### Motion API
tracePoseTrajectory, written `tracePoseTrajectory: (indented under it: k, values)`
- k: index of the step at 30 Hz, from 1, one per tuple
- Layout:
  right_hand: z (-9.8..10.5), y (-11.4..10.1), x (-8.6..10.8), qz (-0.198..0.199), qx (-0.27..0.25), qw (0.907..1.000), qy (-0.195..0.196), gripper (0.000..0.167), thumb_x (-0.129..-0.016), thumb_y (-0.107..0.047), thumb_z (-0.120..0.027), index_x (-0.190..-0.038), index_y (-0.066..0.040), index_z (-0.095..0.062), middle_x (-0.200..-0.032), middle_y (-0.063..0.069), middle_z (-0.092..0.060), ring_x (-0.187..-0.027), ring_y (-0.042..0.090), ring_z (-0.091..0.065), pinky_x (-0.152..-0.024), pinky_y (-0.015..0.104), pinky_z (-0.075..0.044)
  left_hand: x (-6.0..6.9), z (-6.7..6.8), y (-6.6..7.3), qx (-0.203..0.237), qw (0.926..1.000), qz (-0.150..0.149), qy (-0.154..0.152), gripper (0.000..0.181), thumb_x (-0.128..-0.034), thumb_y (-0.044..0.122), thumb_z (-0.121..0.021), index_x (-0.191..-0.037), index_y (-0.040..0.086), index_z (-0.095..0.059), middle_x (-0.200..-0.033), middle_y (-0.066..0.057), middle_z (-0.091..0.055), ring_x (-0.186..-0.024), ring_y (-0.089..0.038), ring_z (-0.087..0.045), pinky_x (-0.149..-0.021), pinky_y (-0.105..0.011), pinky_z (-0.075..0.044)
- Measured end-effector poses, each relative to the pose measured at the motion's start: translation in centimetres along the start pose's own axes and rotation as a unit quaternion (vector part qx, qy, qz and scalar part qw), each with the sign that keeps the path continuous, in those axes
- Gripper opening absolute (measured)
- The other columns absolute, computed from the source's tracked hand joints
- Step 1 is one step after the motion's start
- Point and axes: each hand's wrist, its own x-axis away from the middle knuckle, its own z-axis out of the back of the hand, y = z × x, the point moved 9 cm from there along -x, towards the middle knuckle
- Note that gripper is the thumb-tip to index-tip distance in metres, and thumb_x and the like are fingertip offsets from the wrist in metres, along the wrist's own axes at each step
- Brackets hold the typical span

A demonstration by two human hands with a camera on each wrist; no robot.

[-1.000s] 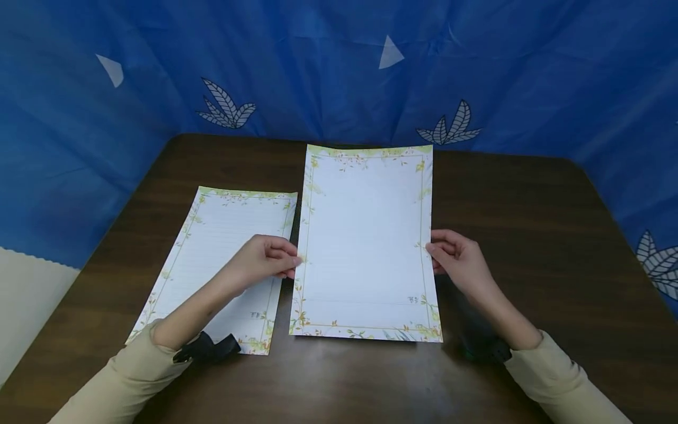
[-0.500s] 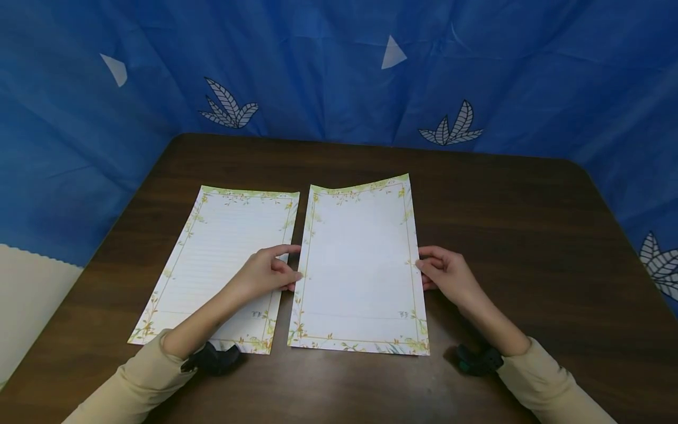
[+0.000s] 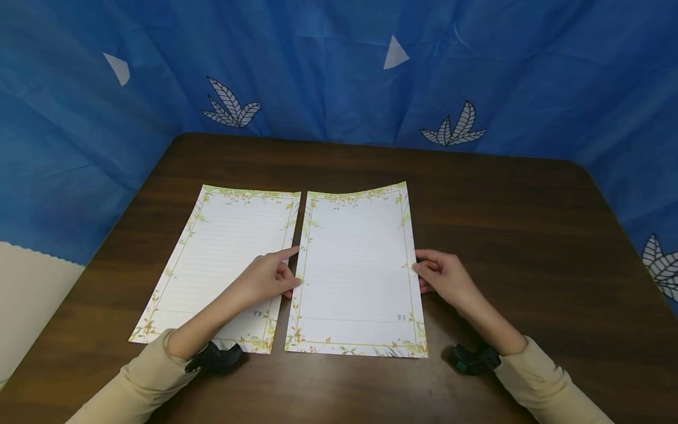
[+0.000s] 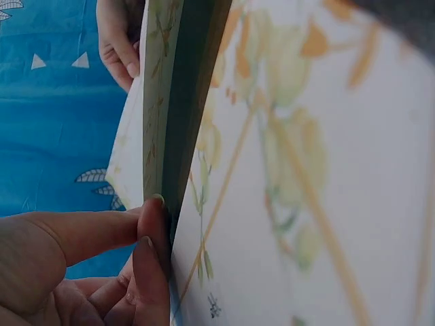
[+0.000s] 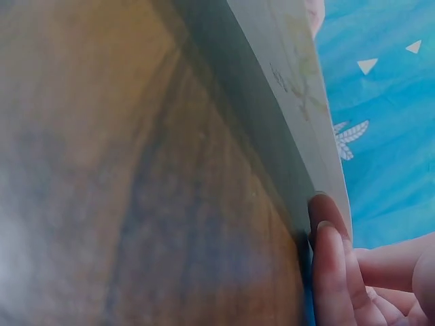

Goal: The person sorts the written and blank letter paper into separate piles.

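A sheet of letter paper (image 3: 355, 271) with a yellow-green floral border is at the middle of the table, its top right corner curving up. At its left edge my left hand (image 3: 265, 278) pinches it, thumb on top, index finger stretched along the edge. My right hand (image 3: 447, 280) pinches the opposite edge between thumb and fingers. A matching lined sheet (image 3: 233, 235) lies flat to the left, partly hidden under my left hand and forearm. In both wrist views, fingertips (image 4: 151, 251) press at the edge of the held sheet (image 5: 299, 102), which stands slightly off the wood.
The dark wooden table (image 3: 508, 235) extends to both sides and behind the sheets. A blue curtain (image 3: 339, 70) with leaf and triangle prints hangs at the back. Black wrist devices (image 3: 217, 358) are strapped to both wrists. A narrow gap separates the two sheets.
The held sheet has come down toward the table and slightly left, now level with the other sheet. Both hands moved down with it; the left index finger has straightened. The left sheet stayed put.
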Motion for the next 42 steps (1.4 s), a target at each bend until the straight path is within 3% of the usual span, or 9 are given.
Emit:
tracePoseTrajectory:
  k: [5,11,14,19,22,26,29,37,42]
  values:
    - [-0.2,-0.7,-0.1,0.028,0.078,0.9966,-0.001,0.053,-0.092,-0.001,-0.057,-0.14,0.008,-0.034,-0.074,0.009,-0.064,-0.054,0.021,-0.059,-0.051,0.031,-0.052,0.1,0.1,0.1,-0.021,0.9998,0.006,0.002,0.064,-0.0862,0.005,-0.066,-0.139,-0.011,-0.033,-0.061,0.007,-0.059,-0.051,-0.01,-0.058,-0.051,-0.026,-0.038]
    - [-0.7,-1.5,-0.2,0.063,0.18,0.9813,-0.025,0.057,-0.092,-0.004,-0.059,-0.142,0.004,-0.034,-0.062,0.0,-0.056,-0.045,0.017,-0.054,-0.045,0.029,-0.046,0.1,0.0,0.2,-0.05,0.9987,0.013,-0.002,0.065,-0.0856,0.005,-0.066,-0.14,-0.01,-0.033,-0.06,0.006,-0.056,-0.049,-0.009,-0.056,-0.052,-0.027,-0.04]
    - [-1.0,-1.9,-0.4,0.068,0.245,0.9665,-0.035,0.053,-0.091,-0.005,-0.059,-0.139,0.006,-0.038,-0.061,-0.002,-0.051,-0.042,0.015,-0.049,-0.043,0.029,-0.04,0.1,-0.1,0.5,-0.075,0.9971,0.009,-0.003,0.066,-0.0852,0.005,-0.066,-0.139,-0.011,-0.032,-0.06,0.006,-0.055,-0.049,-0.008,-0.053,-0.052,-0.027,-0.041]
    - [-1.5,-2.7,-0.7,0.078,0.355,0.931,-0.037,0.055,-0.088,-0.01,-0.065,-0.136,0.006,-0.043,-0.061,-0.003,-0.046,-0.044,0.013,-0.038,-0.043,0.028,-0.034,-0.1,-0.1,0.8,-0.113,0.9936,0.005,0.001,0.065,-0.0844,0.004,-0.067,-0.138,-0.012,-0.034,-0.058,0.007,-0.054,-0.047,-0.007,-0.05,-0.049,-0.027,-0.039]
    - [-1.5,-2.8,-0.9,0.074,0.382,0.9206,-0.035,0.057,-0.087,-0.013,-0.067,-0.136,0.004,-0.044,-0.061,-0.003,-0.046,-0.045,0.013,-0.037,-0.044,0.028,-0.033,-0.2,-0.1,0.9,-0.124,0.9923,0.007,0.002,0.065,-0.0844,0.005,-0.067,-0.138,-0.012,-0.034,-0.058,0.008,-0.054,-0.046,-0.008,-0.049,-0.049,-0.027,-0.039]
    - [-1.4,-2.6,-0.9,0.067,0.376,0.9235,-0.037,0.06,-0.088,-0.015,-0.067,-0.137,0.005,-0.041,-0.061,-0.003,-0.047,-0.045,0.013,-0.038,-0.044,0.028,-0.033,0.0,0.3,0.9,-0.123,0.9922,0.013,0.006,0.065,-0.0849,0.006,-0.067,-0.139,-0.01,-0.034,-0.059,0.008,-0.054,-0.047,-0.007,-0.05,-0.05,-0.027,-0.039]
    - [-1.0,-2.8,-0.6,0.068,0.366,0.9275,-0.034,0.059,-0.088,-0.019,-0.067,-0.136,0.005,-0.042,-0.062,-0.003,-0.048,-0.045,0.013,-0.039,-0.044,0.029,-0.035,0.6,1.5,1.1,-0.113,0.9933,0.01,0.021,0.065,-0.0843,0.006,-0.069,-0.138,-0.009,-0.036,-0.063,0.007,-0.056,-0.049,-0.007,-0.052,-0.051,-0.029,-0.041]
    - [-0.1,-5.9,-0.2,0.111,0.323,0.9398,-0.017,0.049,-0.089,-0.014,-0.065,-0.133,0.002,-0.048,-0.075,-0.001,-0.06,-0.054,0.013,-0.047,-0.048,0.029,-0.042,3.8,8.2,1.0,-0.037,0.9937,-0.016,0.105,0.055,-0.0832,0.004,-0.07,-0.133,-0.003,-0.049,-0.09,-0.006,-0.067,-0.078,-0.016,-0.064,-0.066,-0.022,-0.05]
    - [-1.1,-8.8,-0.4,0.183,0.273,0.944,-0.023,0.049,-0.089,-0.009,-0.065,-0.134,-0.002,-0.049,-0.108,0.011,-0.065,-0.093,0.021,-0.062,-0.078,0.039,-0.051,6.3,11.5,-0.3,-0.034,0.9884,-0.023,0.146,0.052,-0.086,0.007,-0.068,-0.134,0.0,-0.049,-0.115,-0.018,-0.062,-0.1,-0.028,-0.062,-0.078,-0.012,-0.044]
